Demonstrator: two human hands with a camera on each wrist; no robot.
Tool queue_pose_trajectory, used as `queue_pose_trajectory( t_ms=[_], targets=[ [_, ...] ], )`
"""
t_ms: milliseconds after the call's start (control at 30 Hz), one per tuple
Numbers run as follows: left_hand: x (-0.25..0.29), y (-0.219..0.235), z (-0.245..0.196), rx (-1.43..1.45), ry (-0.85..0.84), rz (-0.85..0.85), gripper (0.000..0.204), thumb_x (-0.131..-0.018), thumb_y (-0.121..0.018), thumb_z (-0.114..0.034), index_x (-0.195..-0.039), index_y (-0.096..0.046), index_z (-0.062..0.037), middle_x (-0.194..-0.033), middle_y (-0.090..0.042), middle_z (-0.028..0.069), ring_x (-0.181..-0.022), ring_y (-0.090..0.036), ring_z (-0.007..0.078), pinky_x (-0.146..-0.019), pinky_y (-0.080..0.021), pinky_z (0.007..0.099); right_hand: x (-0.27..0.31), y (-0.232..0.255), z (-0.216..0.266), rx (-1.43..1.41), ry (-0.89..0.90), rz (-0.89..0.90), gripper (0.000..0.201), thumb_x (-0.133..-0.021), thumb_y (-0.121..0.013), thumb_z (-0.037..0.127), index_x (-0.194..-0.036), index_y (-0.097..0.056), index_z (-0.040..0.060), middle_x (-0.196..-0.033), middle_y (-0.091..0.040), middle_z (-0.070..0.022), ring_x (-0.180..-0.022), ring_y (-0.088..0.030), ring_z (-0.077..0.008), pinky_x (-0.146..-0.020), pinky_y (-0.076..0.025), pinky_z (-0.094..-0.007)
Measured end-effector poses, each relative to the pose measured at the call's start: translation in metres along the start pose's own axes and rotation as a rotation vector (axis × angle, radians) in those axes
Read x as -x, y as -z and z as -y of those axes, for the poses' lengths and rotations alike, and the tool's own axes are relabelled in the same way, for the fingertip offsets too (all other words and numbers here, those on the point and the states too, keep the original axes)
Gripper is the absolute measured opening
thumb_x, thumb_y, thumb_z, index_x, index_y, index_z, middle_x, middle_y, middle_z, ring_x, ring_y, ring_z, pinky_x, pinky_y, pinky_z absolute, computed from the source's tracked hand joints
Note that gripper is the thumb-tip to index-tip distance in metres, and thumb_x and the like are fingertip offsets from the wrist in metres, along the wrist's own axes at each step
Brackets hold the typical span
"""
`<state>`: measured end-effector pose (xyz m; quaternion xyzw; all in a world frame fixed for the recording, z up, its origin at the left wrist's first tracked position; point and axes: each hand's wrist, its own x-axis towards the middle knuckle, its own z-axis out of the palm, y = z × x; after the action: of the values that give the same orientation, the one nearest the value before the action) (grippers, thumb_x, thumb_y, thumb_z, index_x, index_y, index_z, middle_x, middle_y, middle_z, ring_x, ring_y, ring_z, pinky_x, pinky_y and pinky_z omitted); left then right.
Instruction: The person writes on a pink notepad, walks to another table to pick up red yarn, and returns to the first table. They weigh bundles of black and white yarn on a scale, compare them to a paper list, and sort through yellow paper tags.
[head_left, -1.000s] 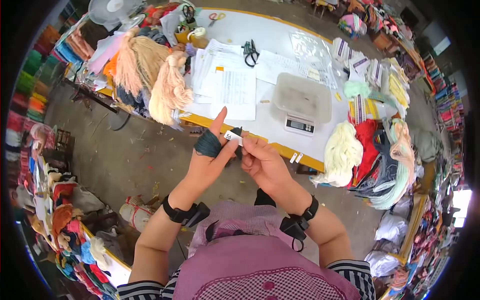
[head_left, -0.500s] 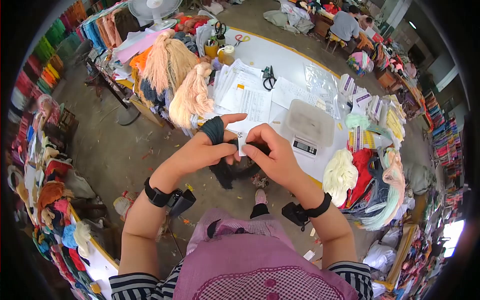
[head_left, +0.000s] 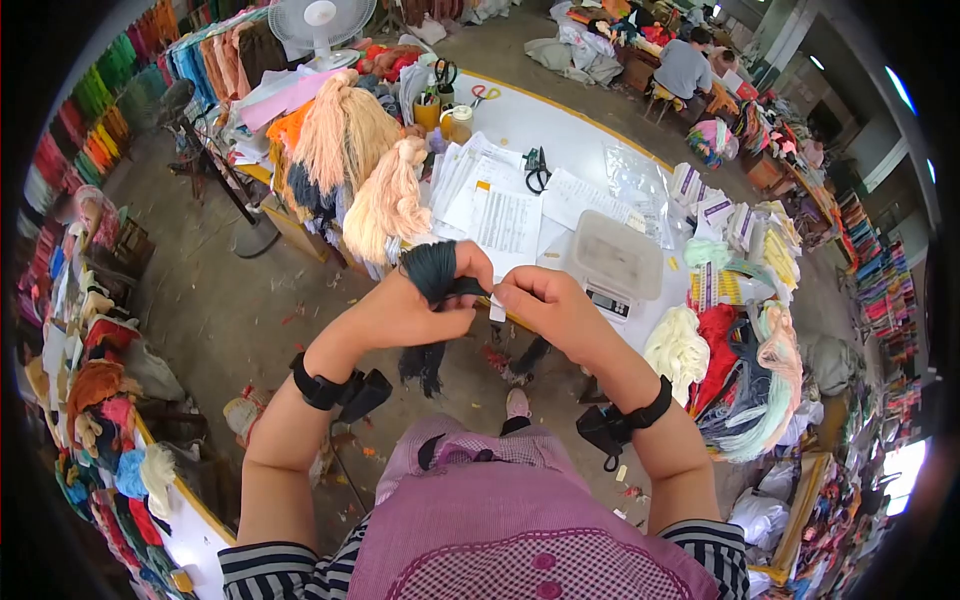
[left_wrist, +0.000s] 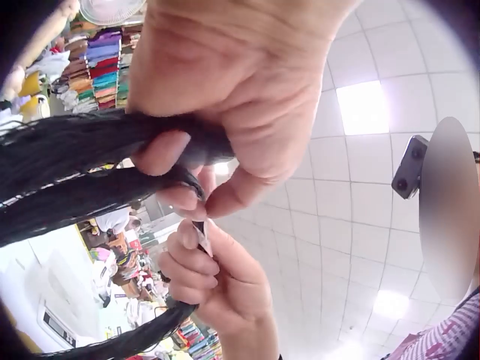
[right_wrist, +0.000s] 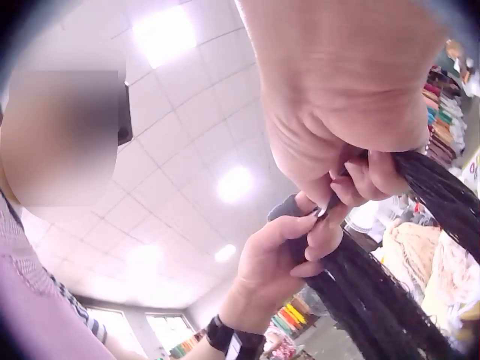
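A dark teal skein of yarn (head_left: 428,268) is wound round the back of my left hand (head_left: 395,312), with loose ends hanging below. In the left wrist view, the fingers grip thick dark strands (left_wrist: 67,150) that trail off to the side. My right hand (head_left: 560,312) pinches a small white tag (head_left: 497,310) at the skein's edge, its fingertips right beside the left ones. Another dark bundle end (right_wrist: 442,191) passes through the curled right fingers in the right wrist view. The tag is mostly hidden there between the fingertips.
Past the hands stands a table (head_left: 530,105) with papers (head_left: 505,220), black scissors (head_left: 538,172) and a digital scale (head_left: 607,303) under a plastic tub (head_left: 618,255). Peach yarn (head_left: 388,205) lies at its left edge, cream yarn (head_left: 676,345) and red yarn (head_left: 715,345) at the right.
The tag, earlier held up with its number 56 showing, now hangs lower at the right fingertips. The left index finger has curled in from its straight pose. The head view has shifted.
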<state>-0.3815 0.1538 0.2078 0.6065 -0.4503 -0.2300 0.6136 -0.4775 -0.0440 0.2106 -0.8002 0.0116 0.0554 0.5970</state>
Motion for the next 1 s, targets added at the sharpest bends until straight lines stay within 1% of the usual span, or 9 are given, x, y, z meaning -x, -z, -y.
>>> queue_pose_trajectory(
  t_ms=[67,233,300,467,667,800,867,933,1000],
  targets=[
    [0.003,0.002,-0.014,-0.256,-0.020,0.088,0.017,-0.081,-0.066,-0.002,-0.097,-0.061,-0.0052,-0.073,-0.052,-0.0038,-0.066,-0.045,0.0061,-0.059,-0.038,0.0218,0.002,0.000,0.005,-0.036,0.004,0.013,0.022,-0.095,-0.057,0.021,-0.091,-0.064,0.0006,-0.074,-0.056,0.0032,-0.068,-0.045,-0.0028,-0.059,-0.038,-0.0224],
    [0.004,-0.004,0.003,-0.223,-0.224,-0.027,0.014,-0.081,-0.070,-0.003,-0.094,-0.065,-0.0058,-0.073,-0.054,-0.0029,-0.065,-0.046,0.0037,-0.058,-0.037,0.0214,0.005,-0.003,0.011,-0.080,0.045,0.050,0.021,-0.096,-0.057,0.020,-0.094,-0.064,0.0001,-0.075,-0.056,0.0043,-0.069,-0.044,-0.0033,-0.061,-0.038,-0.0221],
    [0.009,-0.009,0.001,-0.026,-0.026,-0.126,0.022,-0.084,-0.069,-0.003,-0.105,-0.063,-0.0074,-0.074,-0.057,-0.0036,-0.067,-0.048,0.0016,-0.059,-0.036,0.0197,0.007,-0.006,0.016,0.023,0.131,0.002,0.022,-0.096,-0.056,0.020,-0.099,-0.065,0.0001,-0.077,-0.059,0.0032,-0.070,-0.047,-0.0039,-0.063,-0.041,-0.0222],
    [0.017,-0.013,-0.012,0.053,0.075,-0.175,0.045,-0.085,-0.066,-0.001,-0.126,-0.051,-0.0088,-0.073,-0.059,-0.0044,-0.068,-0.048,0.0002,-0.060,-0.036,0.0182,0.013,-0.015,0.018,0.007,0.120,-0.020,0.024,-0.096,-0.057,0.020,-0.105,-0.066,0.0008,-0.084,-0.067,-0.0015,-0.071,-0.054,-0.0054,-0.064,-0.045,-0.0227],
    [0.019,-0.016,0.002,0.054,0.123,0.050,0.048,-0.084,-0.062,0.002,-0.130,-0.050,-0.0077,-0.080,-0.062,-0.0020,-0.073,-0.054,0.0026,-0.064,-0.043,0.0198,0.029,-0.016,0.015,0.034,-0.027,0.045,0.023,-0.094,-0.060,0.021,-0.100,-0.069,0.0015,-0.082,-0.070,-0.0027,-0.065,-0.056,-0.0066,-0.061,-0.047,-0.0222],
    [0.019,-0.028,0.006,0.187,0.037,0.155,0.045,-0.089,-0.064,-0.007,-0.132,-0.052,-0.0072,-0.107,-0.065,0.0047,-0.084,-0.059,0.0056,-0.073,-0.049,0.0217,0.061,0.006,0.010,-0.087,-0.163,0.000,0.021,-0.093,-0.061,0.020,-0.097,-0.069,0.0009,-0.082,-0.070,-0.0038,-0.064,-0.057,-0.0074,-0.060,-0.048,-0.0223],
    [0.020,-0.027,0.012,0.108,0.316,-0.072,0.035,-0.092,-0.063,-0.015,-0.125,-0.059,-0.0055,-0.105,-0.068,0.0067,-0.082,-0.062,0.0063,-0.064,-0.048,0.0211,0.087,0.028,0.006,-0.152,-0.204,-0.073,0.017,-0.090,-0.064,0.018,-0.092,-0.069,0.0010,-0.079,-0.069,-0.0038,-0.063,-0.057,-0.0072,-0.058,-0.047,-0.0211],
    [0.021,-0.021,0.038,0.441,0.574,-0.240,0.025,-0.093,-0.060,-0.024,-0.104,-0.067,-0.0024,-0.086,-0.070,0.0088,-0.059,-0.059,0.0094,-0.042,-0.031,0.0200,0.135,0.064,0.005,-0.196,-0.345,-0.406,0.016,-0.087,-0.064,0.019,-0.085,-0.066,0.0034,-0.073,-0.065,-0.0013,-0.061,-0.056,-0.0063,-0.053,-0.041,-0.0200],
    [0.031,-0.012,0.082,0.698,0.593,-0.238,0.025,-0.094,-0.059,-0.025,-0.098,-0.066,-0.0004,-0.069,-0.060,0.0045,-0.046,-0.045,0.0073,-0.039,-0.028,0.0196,0.192,0.124,-0.009,-0.171,-0.217,-0.646,0.019,-0.086,-0.062,0.023,-0.078,-0.063,0.0064,-0.066,-0.058,0.0006,-0.057,-0.052,-0.0057,-0.047,-0.034,-0.0206]
  ],
)
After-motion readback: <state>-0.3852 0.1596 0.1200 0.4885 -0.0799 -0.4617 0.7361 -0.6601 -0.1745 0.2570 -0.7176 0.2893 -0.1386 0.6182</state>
